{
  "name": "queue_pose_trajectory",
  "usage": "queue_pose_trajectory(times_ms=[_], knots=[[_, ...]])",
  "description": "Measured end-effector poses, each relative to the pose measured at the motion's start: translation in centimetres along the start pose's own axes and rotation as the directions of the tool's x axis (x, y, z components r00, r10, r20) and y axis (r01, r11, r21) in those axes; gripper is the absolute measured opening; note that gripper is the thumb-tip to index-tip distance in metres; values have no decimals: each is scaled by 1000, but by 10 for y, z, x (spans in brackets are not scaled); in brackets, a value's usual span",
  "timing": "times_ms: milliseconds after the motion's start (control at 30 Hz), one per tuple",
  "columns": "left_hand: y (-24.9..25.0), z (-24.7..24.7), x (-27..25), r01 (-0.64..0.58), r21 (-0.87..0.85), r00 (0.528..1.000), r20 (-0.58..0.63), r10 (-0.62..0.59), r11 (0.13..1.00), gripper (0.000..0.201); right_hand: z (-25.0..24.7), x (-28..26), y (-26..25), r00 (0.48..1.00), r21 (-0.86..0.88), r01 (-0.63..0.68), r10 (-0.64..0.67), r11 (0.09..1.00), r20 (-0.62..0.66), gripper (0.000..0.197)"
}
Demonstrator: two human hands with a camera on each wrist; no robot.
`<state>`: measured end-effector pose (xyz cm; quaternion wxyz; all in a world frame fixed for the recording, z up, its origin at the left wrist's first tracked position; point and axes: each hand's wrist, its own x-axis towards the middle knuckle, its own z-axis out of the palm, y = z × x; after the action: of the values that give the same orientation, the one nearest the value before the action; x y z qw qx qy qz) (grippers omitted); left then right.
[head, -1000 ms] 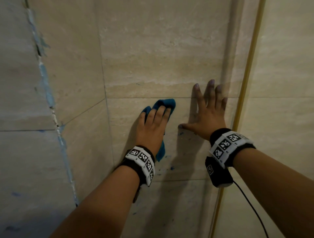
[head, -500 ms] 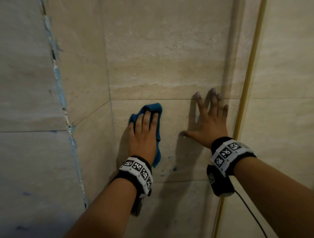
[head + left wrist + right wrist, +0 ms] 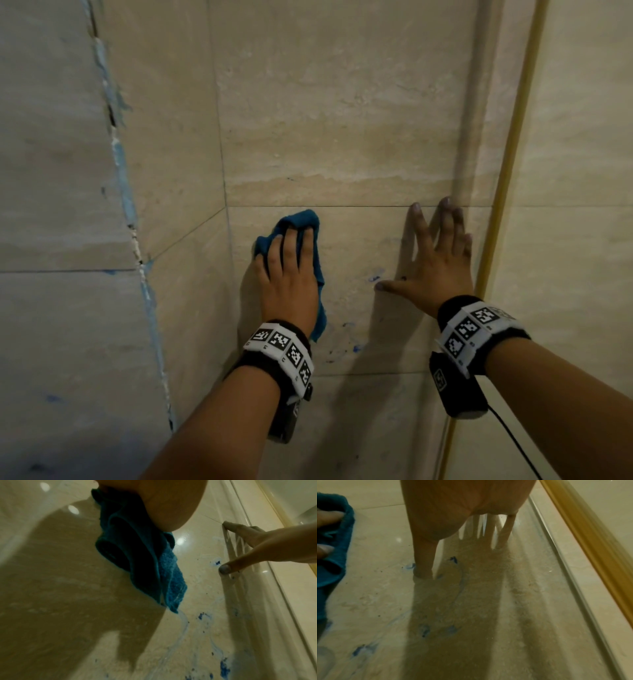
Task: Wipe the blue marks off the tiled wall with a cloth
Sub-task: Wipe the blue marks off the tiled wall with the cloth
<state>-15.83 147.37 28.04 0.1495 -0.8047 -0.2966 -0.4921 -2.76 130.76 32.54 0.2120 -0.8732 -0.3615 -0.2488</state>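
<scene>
Most of the crumpled teal terry cloth [image 3: 310,222] lies hidden beneath the left hand [image 3: 291,274]. The left-wrist view cuts that hand off at its top edge. Faint blue smears [image 3: 423,629] sit blurred within shadow.

Teal cloth [image 3: 310,260] bunched, pressed flat against beige tiled wall [image 3: 342,137] at frame centre, lower corner hanging free. Blue marks [image 3: 356,348] scattered as small smudges and faint streaks on tile, lower centre, right of cloth; one speck [image 3: 374,278] at mid-right.
</scene>
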Motion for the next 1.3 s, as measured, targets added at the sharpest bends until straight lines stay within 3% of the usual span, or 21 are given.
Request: queue_pose_trajectory(times_ms=[100,200,367,467,500,567,667,767,867,1000,1067,1100,1167,1233,1300], knots=[[0,-1,5,22,22,1000,-11,-22,1000,89,1,0,0,1000,15,-1,1,1000,1,137],[4,-2,6,42,50,997,59,-45,998,99,2,1,0,1000,24,-3,3,1000,2,138],[5,11,-19,-279,68,946,188,263,958,105,3,2,-2,1000,31,-9,9,999,-5,139],[0,-6,-15,-252,85,926,309,215,964,95,4,2,-2,1000,33,-10,10,999,-6,139],[-1,-11,-11,-222,86,909,379,175,971,90,3,1,-2,1000,36,-8,8,999,-2,139],[-5,-18,-2,-125,96,910,409,76,987,84,3,1,-3,1000,42,-6,6,999,6,139],[-2,-17,4,-37,20,942,335,28,999,92,2,0,-3,1000,51,-5,4,999,12,138],[1,-7,-2,-121,17,967,226,114,992,109,2,0,-3,1000,50,-7,6,999,11,139],[-6,9,-17,-245,25,958,163,238,969,105,2,0,-4,1000,41,-11,11,999,15,139],[-6,-5,-18,-238,54,936,279,214,970,105,2,0,-4,1000,49,-13,13,999,10,140],[-3,-7,-7,-135,72,922,375,99,988,92,2,-1,-4,1000,51,-12,11,999,14,139],[1,-10,-1,-94,50,929,363,69,994,90,2,-1,-4,1000,51,-11,10,999,14,139],[10,-11,8,-86,14,982,173,82,996,94,2,-1,-5,1000,48,-11,10,999,11,139],[13,2,6,-158,12,985,72,156,987,96,2,-1,-5,1000,50,-13,13,999,8,140],[11,10,-1,-248,25,968,46,247,968,100,3,-1,-5,1000,50,-14,14,999,6,140]])
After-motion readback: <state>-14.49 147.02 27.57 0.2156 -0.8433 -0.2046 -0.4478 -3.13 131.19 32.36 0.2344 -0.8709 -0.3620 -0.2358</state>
